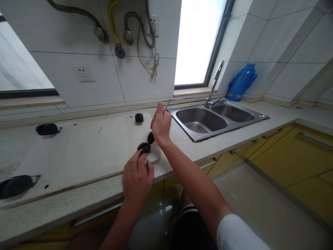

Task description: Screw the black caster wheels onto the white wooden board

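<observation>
My right hand (161,123) is closed around a screwdriver (150,137). Its metal shaft sticks up past my thumb, while the black handle with an orange band points down at a black caster wheel (144,148). Handle and caster look to be touching or nearly so. My left hand (137,173) has its fingertips pressed on the near side of that same caster, at the right end of a white board (85,149). Further black casters stand on the board's corners: one at the back right (139,118), one at the back left (47,129), one at the front left (17,186).
The board lies on a speckled countertop (187,152). To the right are a double steel sink (201,119) with a faucet (214,83), and a blue thermos jug (241,82). Hoses (114,24) hang on the tiled wall. Yellow cabinets (293,146) have protruding handles.
</observation>
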Motion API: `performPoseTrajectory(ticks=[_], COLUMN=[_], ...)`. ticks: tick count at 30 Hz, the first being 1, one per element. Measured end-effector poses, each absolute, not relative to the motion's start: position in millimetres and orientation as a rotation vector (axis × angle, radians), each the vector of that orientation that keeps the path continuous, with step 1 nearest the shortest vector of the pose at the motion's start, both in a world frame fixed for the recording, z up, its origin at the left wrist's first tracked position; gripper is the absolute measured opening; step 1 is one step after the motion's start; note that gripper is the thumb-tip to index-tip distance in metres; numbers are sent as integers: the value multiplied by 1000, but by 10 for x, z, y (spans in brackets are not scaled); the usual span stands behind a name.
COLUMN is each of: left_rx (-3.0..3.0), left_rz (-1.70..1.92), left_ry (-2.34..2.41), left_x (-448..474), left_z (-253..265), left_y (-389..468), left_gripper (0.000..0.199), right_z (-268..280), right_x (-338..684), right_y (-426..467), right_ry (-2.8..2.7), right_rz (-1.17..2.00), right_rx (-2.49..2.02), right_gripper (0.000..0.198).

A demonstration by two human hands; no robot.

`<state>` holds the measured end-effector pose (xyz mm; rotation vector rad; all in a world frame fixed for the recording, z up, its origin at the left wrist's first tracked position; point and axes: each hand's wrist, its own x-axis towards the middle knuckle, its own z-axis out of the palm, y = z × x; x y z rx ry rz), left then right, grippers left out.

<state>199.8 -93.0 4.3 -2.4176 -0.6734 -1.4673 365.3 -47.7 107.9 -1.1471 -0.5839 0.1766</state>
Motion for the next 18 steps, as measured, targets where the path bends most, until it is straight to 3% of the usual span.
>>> performPoseTrajectory(ticks=[11, 15, 18], left_rx=[-2534, -2616, -2613], left_rz=[-1684, -1814, -1898], left_ry=[-772, -825, -903], left_x=[1980, 1956, 1812], left_z=[16, 29, 118], left_y=[-899, -900, -884], left_gripper=[49, 50, 49], right_z=[1057, 835, 677], right_x=[4153, 4228, 4063], right_y=[-937, -1376, -1711], right_ry=[-154, -104, -155], right_rz=[457, 706, 929], right_rx=[-849, -948, -1050], right_gripper=[63, 33, 25])
